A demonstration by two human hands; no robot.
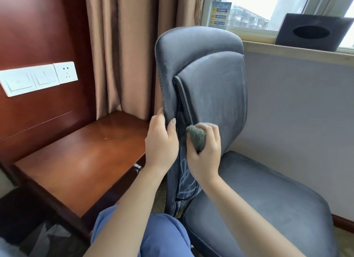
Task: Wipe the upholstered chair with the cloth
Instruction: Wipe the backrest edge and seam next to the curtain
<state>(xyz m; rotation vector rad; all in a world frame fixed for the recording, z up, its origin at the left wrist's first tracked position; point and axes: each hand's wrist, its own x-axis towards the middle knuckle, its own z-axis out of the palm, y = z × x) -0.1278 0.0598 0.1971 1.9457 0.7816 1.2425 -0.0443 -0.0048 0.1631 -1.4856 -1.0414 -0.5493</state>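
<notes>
Two bare hands at work on the chair back. Right hand (206, 151) bunches a grey cloth (197, 136) in curled fingers, the wad pressed against the lower part of the backrest, just beside the stitched seam where the inner cushion panel meets the outer shell. Left hand (161, 141) grips the near edge of the upholstered chair (210, 84): thumb on the front face, fingers wrapped round behind the edge (fingertips out of sight).

Chair is blue-grey, suede-like, with pale streaks across the backrest and scribble-like marks low on the side panel under the hands. Seat spreads out to the lower right, below the right forearm. Backrest stands upright, turned edge-on toward the wooden desk.

Wooden desk (76, 160) to the left, reddish-brown, a small metal knob on its front edge near the left wrist. White wall switches and socket (38, 78) on the red-brown panel above it. Tan curtain (122, 51) hangs behind the chair. Window sill holds a dark tissue box (312, 34) with an oval opening and a small blue card (220, 15) standing against the glass. Blue trouser knee at bottom centre.
</notes>
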